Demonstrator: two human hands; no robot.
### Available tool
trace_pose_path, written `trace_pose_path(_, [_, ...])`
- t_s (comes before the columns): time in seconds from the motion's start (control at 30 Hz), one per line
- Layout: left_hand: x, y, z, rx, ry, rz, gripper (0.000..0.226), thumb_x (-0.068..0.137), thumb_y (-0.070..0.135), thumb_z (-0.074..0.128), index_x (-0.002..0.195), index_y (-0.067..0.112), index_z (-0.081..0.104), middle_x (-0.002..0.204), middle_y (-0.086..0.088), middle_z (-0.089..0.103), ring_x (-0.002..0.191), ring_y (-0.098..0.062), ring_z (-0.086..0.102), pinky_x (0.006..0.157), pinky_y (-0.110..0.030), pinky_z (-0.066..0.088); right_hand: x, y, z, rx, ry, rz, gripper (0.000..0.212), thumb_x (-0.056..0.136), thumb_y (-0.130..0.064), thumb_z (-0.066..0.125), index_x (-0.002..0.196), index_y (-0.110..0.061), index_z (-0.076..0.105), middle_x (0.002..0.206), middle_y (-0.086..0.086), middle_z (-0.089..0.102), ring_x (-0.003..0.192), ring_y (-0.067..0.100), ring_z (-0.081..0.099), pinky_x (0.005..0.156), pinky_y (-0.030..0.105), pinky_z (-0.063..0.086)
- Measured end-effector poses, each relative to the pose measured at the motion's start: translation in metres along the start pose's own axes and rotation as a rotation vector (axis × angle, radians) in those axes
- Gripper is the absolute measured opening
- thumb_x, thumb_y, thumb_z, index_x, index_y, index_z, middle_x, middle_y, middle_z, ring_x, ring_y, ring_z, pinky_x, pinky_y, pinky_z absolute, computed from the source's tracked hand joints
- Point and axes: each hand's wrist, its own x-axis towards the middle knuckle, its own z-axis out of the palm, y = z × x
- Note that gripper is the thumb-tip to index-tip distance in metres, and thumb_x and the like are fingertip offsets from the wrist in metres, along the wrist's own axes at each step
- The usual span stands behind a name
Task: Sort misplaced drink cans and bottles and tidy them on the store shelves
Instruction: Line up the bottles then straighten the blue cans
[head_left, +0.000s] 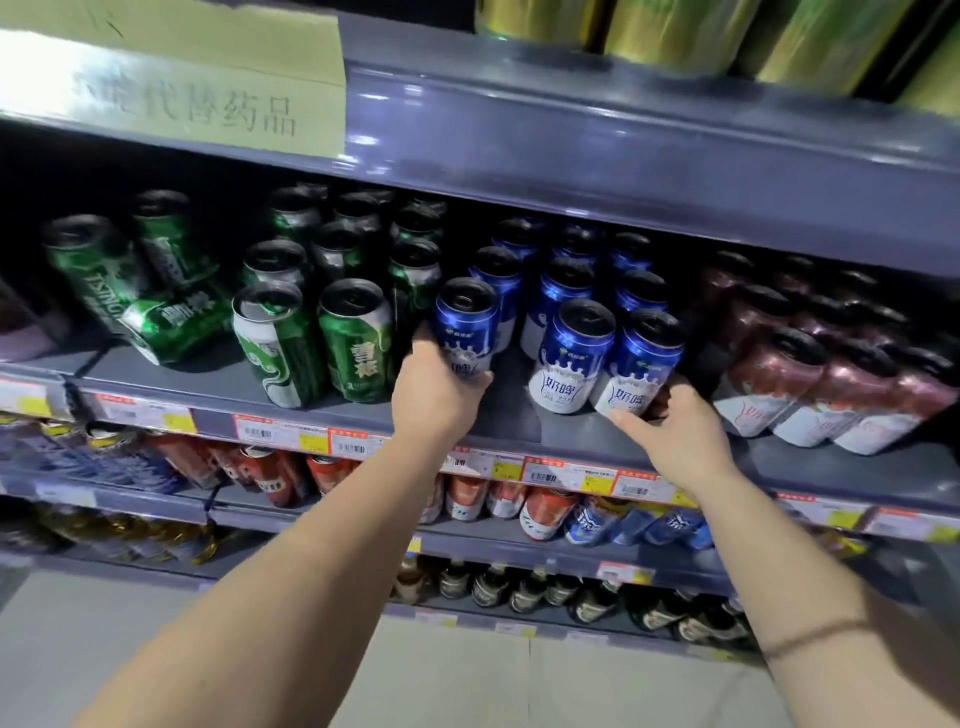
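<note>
On the grey middle shelf (509, 415) stand rows of blue-and-white cans. My left hand (441, 395) grips the lower part of one blue can (465, 317) at the left end of the blue group, next to the green cans (356, 338). My right hand (670, 431) holds the base of the front right blue can (644, 358), fingers curled round its white bottom. Another blue can (571, 353) stands between the two. Left of the upright green cans, one green can (171, 325) lies on its side and others lean.
Dark red-and-white cans (810, 384) fill the shelf's right part. The shelf above (623, 140) overhangs closely and carries a paper sign (182, 98). Below are red and blue cans (545, 512), then bottles (545, 592). Price tags line the shelf edges.
</note>
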Motion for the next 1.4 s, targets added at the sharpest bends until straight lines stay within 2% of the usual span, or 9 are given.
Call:
trace_pose_path(0.17, [0.004,-0.002,0.010,0.030,-0.145,0.130,0.048,0.072,0.038,0.081,0.103,0.013,0.056,0.087,0.004,0.064,0.084,-0.021,0.062,0.066,-0.027,0.041,0.002,0.001,0.000,0.012,-0.003,0.004,0.048,0.074,-0.051,0.076,0.101,-0.019,0.054,0.099,-0.003,0.065,0.088,0.021,0.061,0.075,0.040,0.053])
trace_pose_path(0.33, [0.011,-0.006,0.017,-0.033,-0.257,0.164,0.069,0.063,0.037,0.088,0.121,0.017,0.056,0.110,0.004,0.069,0.100,-0.015,0.064,0.085,-0.030,0.051,0.001,-0.001,-0.001,0.001,-0.005,0.013,0.047,0.074,-0.052,0.074,0.102,-0.019,0.055,0.094,-0.006,0.066,0.085,0.019,0.062,0.070,0.036,0.050])
trace_pose_path(0.53, [0.032,-0.006,0.004,-0.081,-0.402,0.192,0.101,0.057,0.026,0.093,0.139,0.012,0.036,0.115,0.010,0.057,0.107,-0.006,0.054,0.090,-0.018,0.041,0.002,-0.006,0.001,0.060,-0.031,0.065,0.086,0.045,-0.073,0.072,0.116,-0.029,0.051,0.114,-0.007,0.067,0.103,0.020,0.064,0.087,0.045,0.054])
trace_pose_path(0.63, [0.042,-0.006,0.003,-0.094,-0.471,0.232,0.125,0.054,0.030,0.093,0.150,0.015,0.015,0.128,0.012,0.048,0.120,-0.005,0.046,0.094,-0.011,0.035,0.002,-0.011,0.002,0.034,-0.030,0.058,0.088,0.043,-0.073,0.069,0.116,-0.029,0.051,0.115,-0.006,0.067,0.104,0.021,0.063,0.087,0.046,0.053])
trace_pose_path(0.8, [0.043,-0.011,0.003,-0.109,-0.489,0.346,0.116,0.061,0.016,0.091,0.150,0.010,0.018,0.135,0.007,0.044,0.115,0.008,0.040,0.085,0.009,0.026,0.002,-0.008,0.003,0.029,-0.026,0.065,0.088,0.042,-0.075,0.069,0.115,-0.030,0.052,0.114,-0.007,0.067,0.103,0.020,0.064,0.087,0.046,0.054])
trace_pose_path(0.9, [0.047,-0.015,0.003,-0.111,-0.495,0.353,0.116,0.060,0.021,0.092,0.151,0.014,0.021,0.142,0.005,0.044,0.126,-0.002,0.041,0.093,0.006,0.026,0.001,-0.009,0.002,0.024,-0.029,0.052,0.083,0.044,-0.072,0.070,0.113,-0.030,0.054,0.110,-0.009,0.068,0.099,0.019,0.065,0.085,0.045,0.054])
trace_pose_path(1.07, [0.045,-0.019,-0.001,-0.038,-0.482,0.374,0.104,0.064,0.021,0.090,0.148,0.013,0.030,0.134,0.008,0.046,0.122,-0.002,0.039,0.089,0.008,0.024,-0.002,-0.012,0.000,0.008,-0.033,0.053,0.072,0.057,-0.060,0.079,0.113,-0.025,0.053,0.112,-0.006,0.067,0.101,0.021,0.063,0.086,0.046,0.053])
trace_pose_path(1.27, [0.038,-0.021,0.003,0.076,-0.422,0.314,0.081,0.069,0.030,0.086,0.139,0.017,0.047,0.132,0.001,0.060,0.122,-0.015,0.053,0.098,-0.020,0.038,-0.006,-0.019,0.002,-0.057,0.020,0.072,0.062,0.069,-0.055,0.077,0.111,-0.018,0.050,0.117,0.002,0.064,0.106,0.027,0.060,0.084,0.041,0.051])
trace_pose_path(1.4, [0.032,-0.016,0.006,0.126,-0.364,0.263,0.073,0.068,0.036,0.085,0.130,0.017,0.051,0.121,0.000,0.065,0.110,-0.020,0.059,0.092,-0.029,0.046,-0.008,-0.028,0.003,-0.070,0.016,0.131,0.071,0.060,-0.068,0.075,0.101,-0.016,0.050,0.112,0.004,0.064,0.104,0.029,0.060,0.085,0.043,0.051])
